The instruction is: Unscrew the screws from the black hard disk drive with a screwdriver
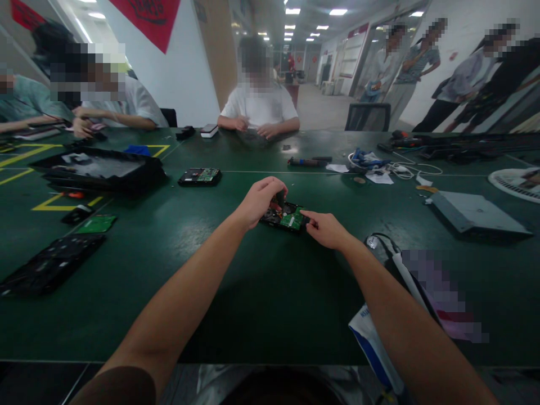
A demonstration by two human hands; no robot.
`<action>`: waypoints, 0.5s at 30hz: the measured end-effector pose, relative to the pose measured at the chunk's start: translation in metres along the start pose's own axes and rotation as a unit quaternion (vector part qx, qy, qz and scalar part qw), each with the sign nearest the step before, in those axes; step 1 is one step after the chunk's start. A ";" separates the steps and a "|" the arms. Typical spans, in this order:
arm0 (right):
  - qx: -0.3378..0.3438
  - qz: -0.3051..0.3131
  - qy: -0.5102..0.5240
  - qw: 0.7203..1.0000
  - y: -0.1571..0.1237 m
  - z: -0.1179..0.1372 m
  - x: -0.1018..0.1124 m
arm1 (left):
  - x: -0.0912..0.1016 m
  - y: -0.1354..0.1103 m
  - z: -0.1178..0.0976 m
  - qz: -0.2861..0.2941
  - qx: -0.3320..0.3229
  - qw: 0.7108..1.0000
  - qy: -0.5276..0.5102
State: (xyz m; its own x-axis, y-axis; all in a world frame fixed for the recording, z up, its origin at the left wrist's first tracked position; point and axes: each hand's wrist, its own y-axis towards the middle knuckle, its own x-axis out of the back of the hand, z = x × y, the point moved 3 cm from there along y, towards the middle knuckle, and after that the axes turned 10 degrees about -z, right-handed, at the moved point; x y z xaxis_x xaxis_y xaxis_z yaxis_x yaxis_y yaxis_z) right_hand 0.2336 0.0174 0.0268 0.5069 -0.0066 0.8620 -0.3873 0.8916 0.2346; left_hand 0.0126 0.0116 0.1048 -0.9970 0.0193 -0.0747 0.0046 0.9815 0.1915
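Forearms rise from frame bottom to centre. Entry one: left hand (pixel 259 201), fingers closed around small dark tool (pixel 280 198), above hard drive (pixel 291 218), frame centre, on green table (pixel 253 292). Entry two: right hand (pixel 325 229), index finger outstretched, touching the drive's right edge.

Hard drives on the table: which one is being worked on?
The near drive, centre: left hand holds a dark tool on it, right hand touches its edge. The far drive lies untouched.
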 end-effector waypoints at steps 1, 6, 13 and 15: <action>0.002 0.000 -0.001 1.000 0.000 0.000 0.000 | 0.001 0.000 0.000 -0.004 -0.004 1.000 0.007; 0.008 0.000 -0.015 1.000 0.000 0.003 0.000 | 0.001 0.001 -0.001 0.006 -0.004 1.000 0.019; 0.001 0.011 -0.074 0.997 -0.001 0.010 0.004 | -0.002 0.000 0.004 0.025 0.039 0.997 -0.056; 0.009 0.008 -0.088 0.996 -0.001 0.011 0.004 | -0.002 0.000 0.005 0.021 0.042 0.996 -0.070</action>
State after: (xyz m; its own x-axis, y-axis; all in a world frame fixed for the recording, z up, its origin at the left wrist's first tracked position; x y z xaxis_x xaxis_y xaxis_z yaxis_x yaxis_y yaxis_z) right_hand 0.2278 0.0115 0.0345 0.3585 -0.0723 0.9307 -0.4100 0.8835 0.2265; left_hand 0.0147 0.0129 0.0997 -0.9754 0.0821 -0.2047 0.0592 0.9915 0.1157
